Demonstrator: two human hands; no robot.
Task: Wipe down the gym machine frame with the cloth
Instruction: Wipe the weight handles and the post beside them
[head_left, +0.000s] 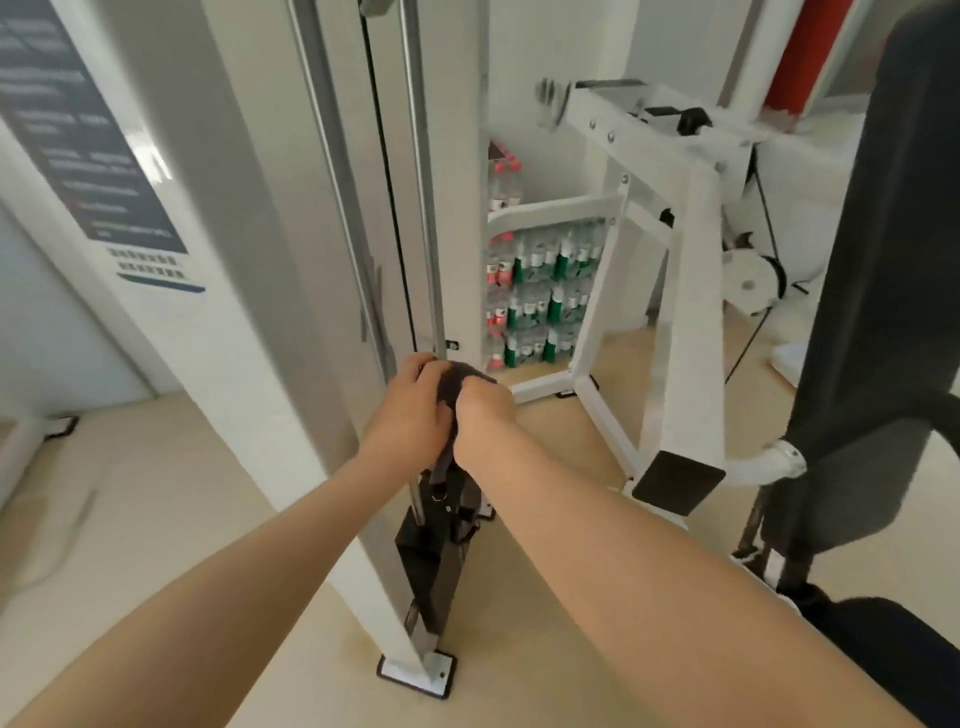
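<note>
- both hands out in front, close together at the chrome guide rod inside the white machine frame.
- left hand curled round a dark cloth, fingers bent over its top edge, touching the rod.
- right hand gripping the same cloth from the other side, knuckles up, thumb tucked in.
- cloth bunched between the two hands, pressed at the rod just above the black weight stack; lower end hanging down between the wrists.
- black cable running upright beside the rod.
- frame foot plate flat on the pale floor.
- dark instruction placard on the frame's left face, text blurred.
- stacked packs of bottled water behind the frame, against the wall.
- second white frame to the right, black seat pad at the right edge.
</note>
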